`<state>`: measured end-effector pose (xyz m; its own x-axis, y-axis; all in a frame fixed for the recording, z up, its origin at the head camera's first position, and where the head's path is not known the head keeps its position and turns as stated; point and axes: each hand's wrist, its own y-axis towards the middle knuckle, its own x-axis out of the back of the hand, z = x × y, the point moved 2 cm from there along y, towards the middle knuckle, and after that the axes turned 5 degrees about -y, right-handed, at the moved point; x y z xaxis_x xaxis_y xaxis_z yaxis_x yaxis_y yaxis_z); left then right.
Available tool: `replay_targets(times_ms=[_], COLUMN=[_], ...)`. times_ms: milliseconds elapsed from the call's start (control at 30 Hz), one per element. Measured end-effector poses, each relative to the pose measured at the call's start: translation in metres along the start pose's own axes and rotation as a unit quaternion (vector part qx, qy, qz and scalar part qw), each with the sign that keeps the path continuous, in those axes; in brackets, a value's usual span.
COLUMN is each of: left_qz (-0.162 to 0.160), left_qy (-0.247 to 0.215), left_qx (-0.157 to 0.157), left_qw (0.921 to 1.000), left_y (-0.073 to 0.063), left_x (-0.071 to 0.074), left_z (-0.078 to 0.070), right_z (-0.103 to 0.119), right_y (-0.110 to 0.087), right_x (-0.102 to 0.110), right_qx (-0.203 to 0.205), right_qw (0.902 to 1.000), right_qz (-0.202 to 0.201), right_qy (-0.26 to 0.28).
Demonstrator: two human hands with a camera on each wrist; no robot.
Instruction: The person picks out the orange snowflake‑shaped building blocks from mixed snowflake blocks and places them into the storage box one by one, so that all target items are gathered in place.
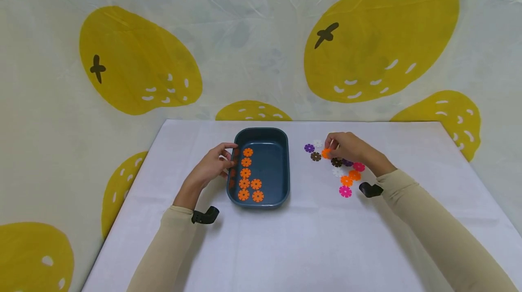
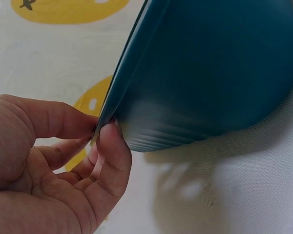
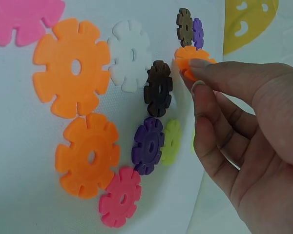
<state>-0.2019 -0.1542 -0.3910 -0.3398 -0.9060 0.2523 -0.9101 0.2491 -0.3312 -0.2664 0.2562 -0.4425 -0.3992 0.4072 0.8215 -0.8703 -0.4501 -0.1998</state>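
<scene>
A dark blue rectangular tray [image 1: 269, 199] lies on the white table, with several orange notched plastic discs [image 1: 245, 172] in rows along its left side. My left hand [image 1: 210, 165] pinches the tray's left rim between thumb and fingers; the left wrist view shows the tray's outer wall [image 2: 210, 63] beside the fingertips. To the right of the tray, my right hand [image 1: 348, 146] pinches an orange notched disc [image 3: 189, 53] between thumb and index finger. Around that hand lie more notched discs, among them a purple one [image 3: 147, 146], a pink one [image 3: 121, 197] and a white one [image 3: 131, 54].
Two orange discs [image 1: 346, 181] and a magenta disc [image 1: 345, 191] lie nearest to me in the loose group. A brown disc [image 1: 316, 157] sits at its left side. Behind the table hangs a pale cloth [image 1: 253, 47] printed with yellow fruit shapes.
</scene>
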Motion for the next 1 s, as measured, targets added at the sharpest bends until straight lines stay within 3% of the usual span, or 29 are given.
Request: replay_targets(times_ms=[167,433,1000], left_qz=[-0.002,-0.008,-0.012], left_qy=[0.002,-0.001,0.002], left_qx=[0.005,0.013,0.005], left_qw=[1.0,0.9999,0.9999], left_y=[0.004,0.02,0.021], left_x=[0.0,0.005,0.006], left_z=[0.004,0.027,0.029], right_z=[0.002,0.008,0.028], right_y=[0.0,-0.002,-0.005], right_x=[0.0,0.002,0.014], right_qx=[-0.002,0.016,0.033], right_qw=[0.9999,0.9999,0.9987], right_qz=[0.0,0.007,0.019], right_qy=[0.013,0.003,0.033])
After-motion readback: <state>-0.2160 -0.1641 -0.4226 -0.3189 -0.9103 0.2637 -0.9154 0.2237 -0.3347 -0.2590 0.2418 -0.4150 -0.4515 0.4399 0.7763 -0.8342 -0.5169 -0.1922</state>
